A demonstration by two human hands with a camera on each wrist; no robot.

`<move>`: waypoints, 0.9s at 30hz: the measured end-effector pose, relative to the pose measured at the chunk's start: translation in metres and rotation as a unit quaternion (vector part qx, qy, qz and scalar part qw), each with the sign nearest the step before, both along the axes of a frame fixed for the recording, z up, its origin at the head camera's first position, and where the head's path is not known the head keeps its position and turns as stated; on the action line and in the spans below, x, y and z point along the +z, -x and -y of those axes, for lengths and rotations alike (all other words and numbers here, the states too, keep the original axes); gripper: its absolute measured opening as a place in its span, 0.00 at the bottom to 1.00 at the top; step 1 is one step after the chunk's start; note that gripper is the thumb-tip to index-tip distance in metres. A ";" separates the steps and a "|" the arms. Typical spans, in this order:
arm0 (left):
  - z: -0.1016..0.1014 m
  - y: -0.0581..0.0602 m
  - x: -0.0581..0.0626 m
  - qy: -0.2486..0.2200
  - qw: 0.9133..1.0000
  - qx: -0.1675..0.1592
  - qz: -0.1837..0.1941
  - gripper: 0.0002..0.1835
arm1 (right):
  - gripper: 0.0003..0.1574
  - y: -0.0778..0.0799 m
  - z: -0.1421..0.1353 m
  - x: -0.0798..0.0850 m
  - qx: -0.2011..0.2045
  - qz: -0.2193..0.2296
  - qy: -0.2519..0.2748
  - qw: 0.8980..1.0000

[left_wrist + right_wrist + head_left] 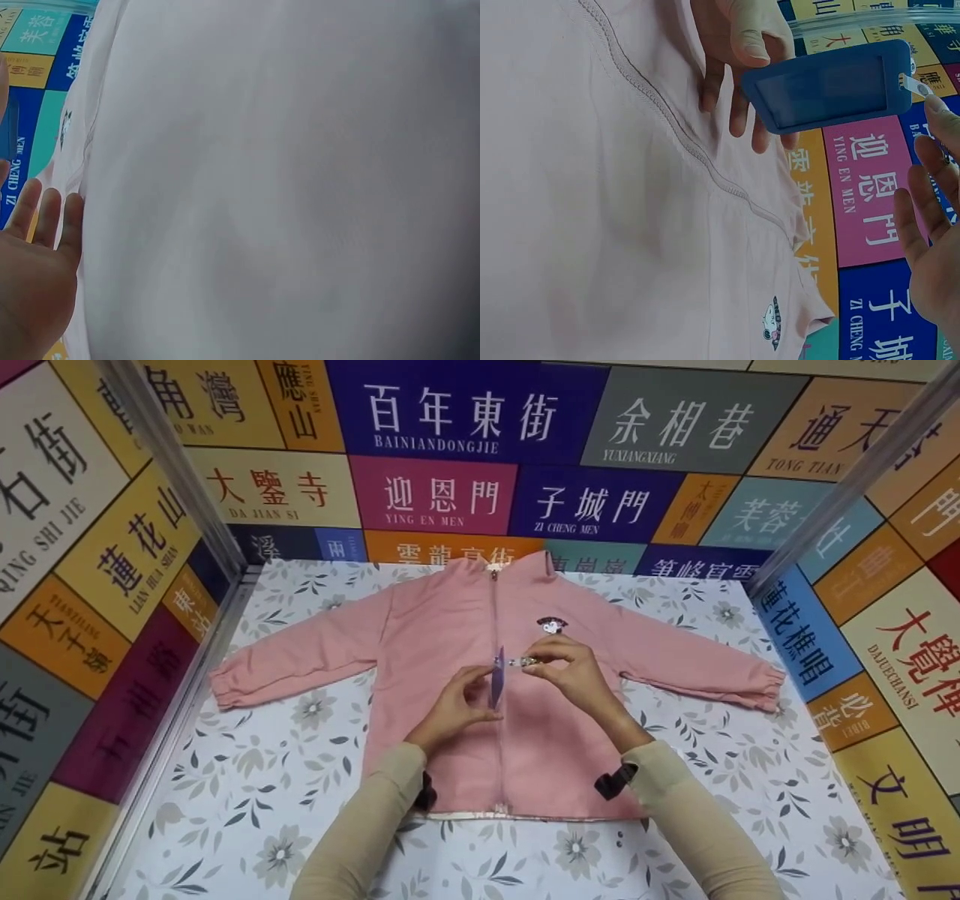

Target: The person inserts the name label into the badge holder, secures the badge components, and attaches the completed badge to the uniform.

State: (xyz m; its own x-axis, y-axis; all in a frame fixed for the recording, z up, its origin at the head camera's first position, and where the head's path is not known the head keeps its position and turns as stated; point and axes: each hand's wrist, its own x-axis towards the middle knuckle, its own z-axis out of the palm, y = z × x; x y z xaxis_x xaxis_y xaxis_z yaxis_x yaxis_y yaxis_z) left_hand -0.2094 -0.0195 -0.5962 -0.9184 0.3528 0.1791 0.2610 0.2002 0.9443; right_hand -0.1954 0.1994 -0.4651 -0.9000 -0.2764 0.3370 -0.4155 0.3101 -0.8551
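Note:
A blue badge holder with a clear window is held above a pink zip-up jacket. My left hand pinches one end of the holder between thumb and fingers. At the other end, my right hand grips the clip on its short strap. From the head camera the holder appears edge-on, over the jacket's zipper. Only part of the left hand shows in its own wrist view, where pale jacket cloth fills most of the picture.
The jacket lies front up with sleeves spread on a floral tablecloth. A small cartoon patch sits on its chest. Panels with printed place names wall the back and both sides, with metal posts at the corners.

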 end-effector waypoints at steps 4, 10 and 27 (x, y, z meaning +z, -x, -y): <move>0.000 0.000 0.001 0.000 1.000 0.002 0.013 0.42 | 0.07 -0.001 0.000 0.001 0.007 0.002 -0.005 1.000; 0.005 0.000 -0.001 0.001 1.000 0.012 0.011 0.41 | 0.07 0.000 -0.004 -0.001 0.012 -0.007 -0.010 1.000; 0.040 -0.001 0.015 0.013 0.998 0.060 -0.022 0.38 | 0.11 0.007 -0.037 -0.028 -0.039 0.054 -0.057 0.996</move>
